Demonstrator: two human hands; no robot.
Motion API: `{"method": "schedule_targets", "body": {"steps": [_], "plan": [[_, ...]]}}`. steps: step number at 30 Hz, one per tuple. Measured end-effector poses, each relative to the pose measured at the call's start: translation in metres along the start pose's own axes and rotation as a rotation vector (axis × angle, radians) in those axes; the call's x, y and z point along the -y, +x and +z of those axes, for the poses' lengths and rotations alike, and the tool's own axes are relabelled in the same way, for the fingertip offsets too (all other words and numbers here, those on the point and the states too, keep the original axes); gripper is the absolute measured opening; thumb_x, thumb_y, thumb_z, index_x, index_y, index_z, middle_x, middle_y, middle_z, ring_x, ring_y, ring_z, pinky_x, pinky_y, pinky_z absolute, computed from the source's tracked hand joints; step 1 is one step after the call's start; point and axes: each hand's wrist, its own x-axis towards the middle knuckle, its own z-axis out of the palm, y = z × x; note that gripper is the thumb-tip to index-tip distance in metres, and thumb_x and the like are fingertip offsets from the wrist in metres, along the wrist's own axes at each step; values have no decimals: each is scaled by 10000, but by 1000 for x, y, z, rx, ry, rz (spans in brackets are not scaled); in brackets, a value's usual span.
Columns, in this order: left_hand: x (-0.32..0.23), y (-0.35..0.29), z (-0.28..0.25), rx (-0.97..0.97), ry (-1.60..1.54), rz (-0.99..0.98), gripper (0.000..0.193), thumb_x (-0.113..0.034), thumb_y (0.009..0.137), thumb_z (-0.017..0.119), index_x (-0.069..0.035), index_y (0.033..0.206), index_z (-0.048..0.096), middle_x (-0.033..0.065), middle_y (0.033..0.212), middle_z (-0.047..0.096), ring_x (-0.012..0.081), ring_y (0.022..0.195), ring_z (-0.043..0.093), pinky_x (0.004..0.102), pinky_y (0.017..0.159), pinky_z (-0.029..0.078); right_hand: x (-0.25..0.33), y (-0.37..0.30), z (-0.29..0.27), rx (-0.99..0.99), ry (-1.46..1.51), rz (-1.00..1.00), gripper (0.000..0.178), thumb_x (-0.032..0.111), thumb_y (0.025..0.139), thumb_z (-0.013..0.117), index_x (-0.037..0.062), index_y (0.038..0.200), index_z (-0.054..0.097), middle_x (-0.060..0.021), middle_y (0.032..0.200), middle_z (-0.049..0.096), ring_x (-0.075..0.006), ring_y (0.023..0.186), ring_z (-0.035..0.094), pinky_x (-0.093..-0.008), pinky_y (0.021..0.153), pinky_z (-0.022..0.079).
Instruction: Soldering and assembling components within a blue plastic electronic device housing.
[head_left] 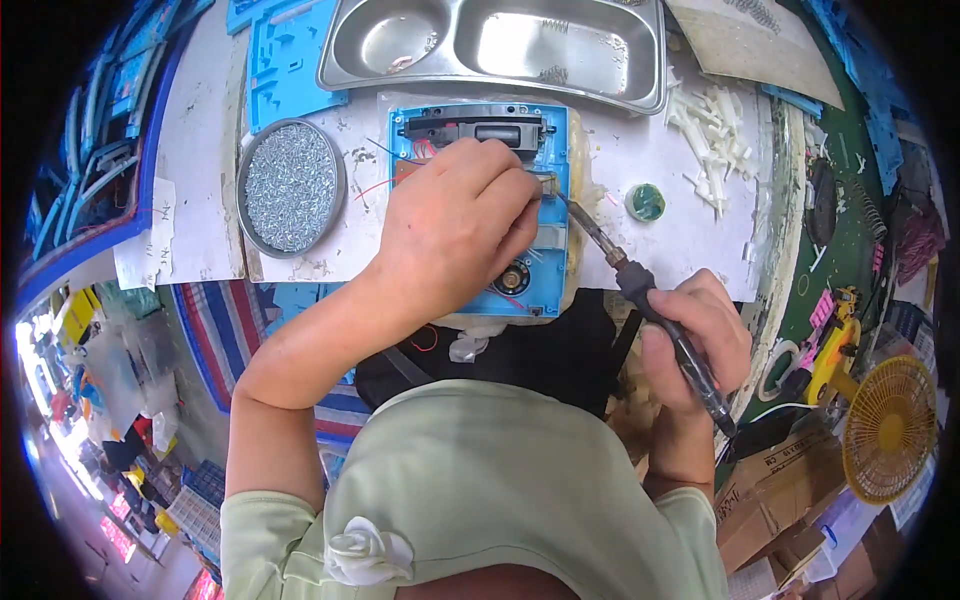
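Observation:
A blue plastic casing [548,275] lies on the worktable in front of me, with a black part along its far side and a small round speaker [512,277] near its close edge. My left hand [455,215] reaches over the casing, fingers bent and closed at its middle; whatever they pinch is hidden beneath them. Thin red wires [372,188] stick out to the left of that hand. My right hand [703,335] grips a soldering iron [637,285] by its dark handle. The iron's tip meets the casing's right side, close to my left fingertips.
A round dish of small metal screws [291,188] stands left of the casing. Behind is a steel compartment tray [490,82] with a few springs. To the right are a small green-filled pot [646,203], white plastic pieces [712,150] and a yellow fan [888,428].

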Motion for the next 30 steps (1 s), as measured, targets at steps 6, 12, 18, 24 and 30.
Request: {"method": "schedule_targets", "body": {"steps": [6, 12, 18, 24, 30], "plan": [[-1, 0, 2, -29, -5, 1, 229, 3, 724, 794, -39, 919, 680, 109, 886, 636, 312, 794, 629, 404, 677, 513, 1, 0, 0, 22, -2, 16, 265, 37, 799, 783, -18, 1047, 707, -68, 663, 595, -214, 570, 531, -320, 537, 420], [-1, 1, 1, -16, -6, 12, 231, 13, 721, 795, -33, 912, 674, 111, 879, 633, 313, 780, 627, 404, 667, 513, 2, 0, -1, 21, -12, 22, 259, 28, 792, 773, -21, 1038, 708, -68, 661, 594, -217, 565, 530, -324, 545, 426], [0, 1, 2, -26, -12, 20, 228, 19, 724, 792, -32, 911, 671, 113, 873, 629, 309, 760, 622, 398, 652, 509, 1, -1, -2, -4, -7, 10, 257, 24, 787, 766, -24, 1032, 708, -67, 645, 579, -216, 561, 525, -321, 539, 417], [-1, 0, 1, -12, 14, 11, 227, 9, 727, 793, -33, 917, 676, 111, 883, 634, 307, 777, 623, 399, 659, 510, 1, 0, -3, -7, -9, 14, 258, 28, 784, 769, -29, 1029, 709, -67, 640, 576, -212, 557, 521, -316, 534, 410], [-1, 0, 2, -32, 16, 16, 230, -2, 732, 794, -42, 928, 682, 101, 899, 636, 300, 794, 625, 399, 671, 511, -1, -1, -3, -26, -6, -2, 258, 27, 787, 771, -28, 1032, 710, -66, 641, 581, -209, 553, 516, -315, 532, 409]]}}
